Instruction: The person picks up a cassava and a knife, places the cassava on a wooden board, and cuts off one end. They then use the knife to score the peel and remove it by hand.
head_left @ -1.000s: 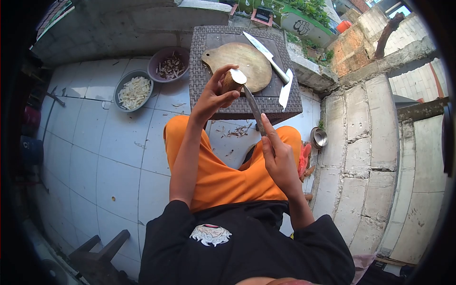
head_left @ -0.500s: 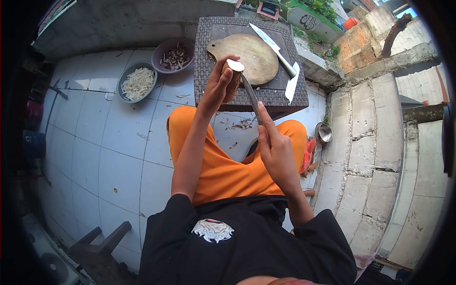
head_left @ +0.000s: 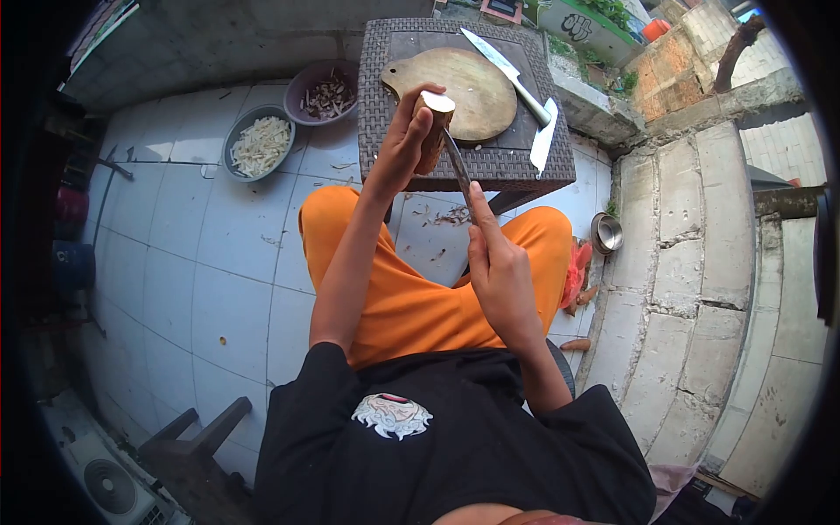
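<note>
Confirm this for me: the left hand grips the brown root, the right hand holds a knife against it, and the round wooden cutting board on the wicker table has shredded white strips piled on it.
One detail is off. The cutting board is bare; the shredded white strips lie in the grey bowl on the tiled floor, as the head view shows. The left hand does grip the root, and the right hand holds the knife against it.
</note>
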